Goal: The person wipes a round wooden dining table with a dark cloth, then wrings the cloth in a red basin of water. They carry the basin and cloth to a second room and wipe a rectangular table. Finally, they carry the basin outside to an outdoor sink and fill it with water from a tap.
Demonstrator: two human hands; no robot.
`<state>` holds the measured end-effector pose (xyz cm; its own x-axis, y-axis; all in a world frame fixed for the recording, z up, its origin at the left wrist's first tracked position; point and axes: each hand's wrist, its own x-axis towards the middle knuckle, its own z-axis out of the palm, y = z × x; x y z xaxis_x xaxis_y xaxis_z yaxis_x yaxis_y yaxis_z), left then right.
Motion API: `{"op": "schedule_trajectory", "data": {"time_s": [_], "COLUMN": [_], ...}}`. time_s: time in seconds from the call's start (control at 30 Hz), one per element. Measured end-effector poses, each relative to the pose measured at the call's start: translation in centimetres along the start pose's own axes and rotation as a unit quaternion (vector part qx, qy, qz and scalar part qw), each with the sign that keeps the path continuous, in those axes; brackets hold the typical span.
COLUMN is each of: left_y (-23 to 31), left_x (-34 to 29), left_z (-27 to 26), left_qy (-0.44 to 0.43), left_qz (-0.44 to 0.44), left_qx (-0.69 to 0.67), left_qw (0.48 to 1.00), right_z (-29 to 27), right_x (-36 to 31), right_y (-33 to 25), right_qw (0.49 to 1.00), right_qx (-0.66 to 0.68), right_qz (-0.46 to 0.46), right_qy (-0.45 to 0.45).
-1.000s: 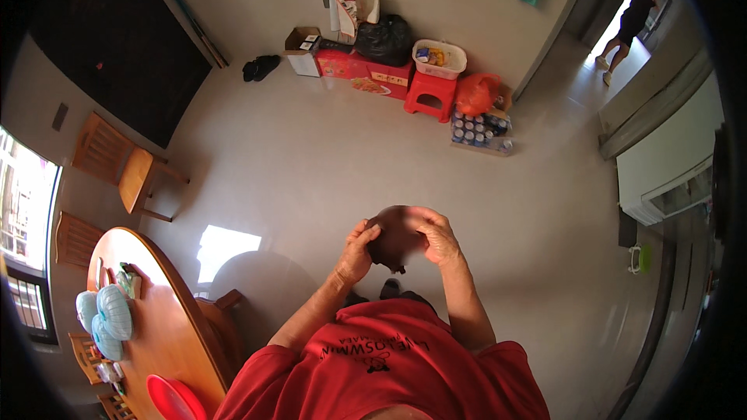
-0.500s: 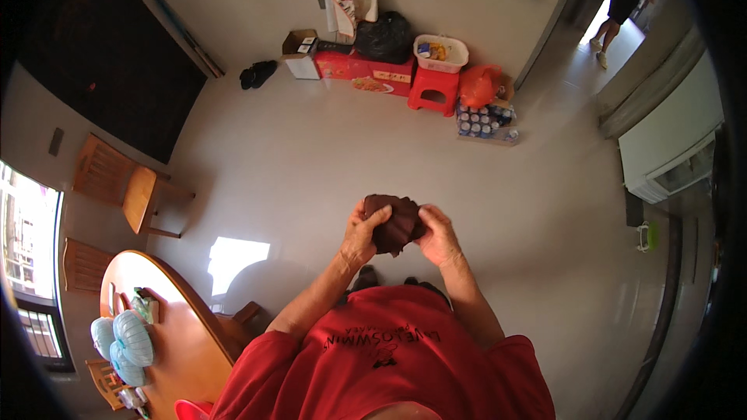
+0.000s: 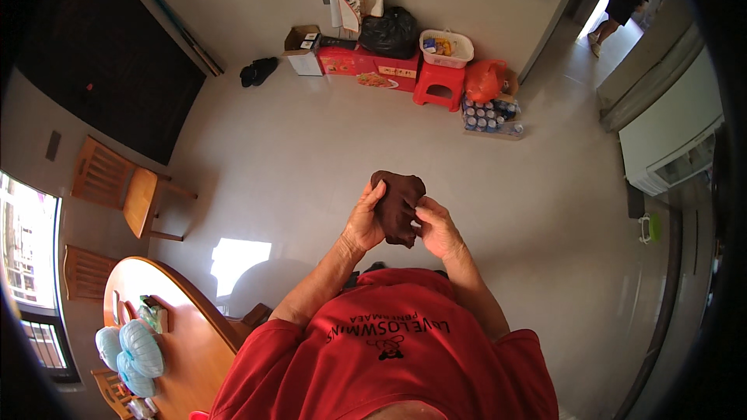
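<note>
A soft, dark brown piece of cloth [image 3: 399, 206], bunched and folded, is held up in front of my red shirt. My left hand [image 3: 364, 218] grips its left side, thumb lying over the front and the other fingers behind it. My right hand [image 3: 437, 227] pinches the cloth's right edge between thumb and fingertips. Folds hide the cloth's full shape, so I cannot tell what kind of article it is.
At my lower left stands a wooden table [image 3: 191, 346] with light-blue puffy things [image 3: 140, 348] on it. Wooden chairs [image 3: 142, 190] line the left wall. Ahead are red boxes [image 3: 389, 70], a red stool [image 3: 440, 87] and packed cans [image 3: 486, 117]. Another person [image 3: 620, 4] is in the far-right doorway.
The cloth has risen slightly, away from my body, and hangs longer and less fanned out. My right hand has shifted its pinch along the edge. The person in the doorway has changed posture.
</note>
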<state>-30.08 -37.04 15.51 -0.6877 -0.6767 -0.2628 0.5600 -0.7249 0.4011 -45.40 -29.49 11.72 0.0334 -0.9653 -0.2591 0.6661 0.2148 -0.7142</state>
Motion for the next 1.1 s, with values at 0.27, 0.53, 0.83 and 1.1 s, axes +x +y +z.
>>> {"op": "schedule_trajectory", "data": {"time_s": [0.27, 0.53, 0.83, 1.1], "left_y": [-0.2, -3.0, -9.8, -18.9], "left_x": [1.8, 3.2, 10.0, 16.5], "left_z": [-3.7, 1.4, 4.8, 1.1], "left_qy": [0.079, 0.061, -0.041, 0.162], "left_qz": [0.056, -0.041, -0.132, 0.067], "left_qx": [0.1, 0.338, 0.313, 0.655], "left_qw": [0.99, 0.938, 0.94, 0.735], "right_z": [1.0, -3.0, -9.6, -16.3], "right_x": [-0.5, -1.5, -4.5, -8.7], "right_y": [-3.7, -5.6, -11.9, -18.5], "right_qw": [0.978, 0.977, 0.956, 0.945], "right_qx": [0.177, 0.164, 0.239, 0.229], "right_qz": [-0.108, -0.115, -0.169, -0.231], "right_qy": [-0.006, -0.071, 0.013, 0.022]}}
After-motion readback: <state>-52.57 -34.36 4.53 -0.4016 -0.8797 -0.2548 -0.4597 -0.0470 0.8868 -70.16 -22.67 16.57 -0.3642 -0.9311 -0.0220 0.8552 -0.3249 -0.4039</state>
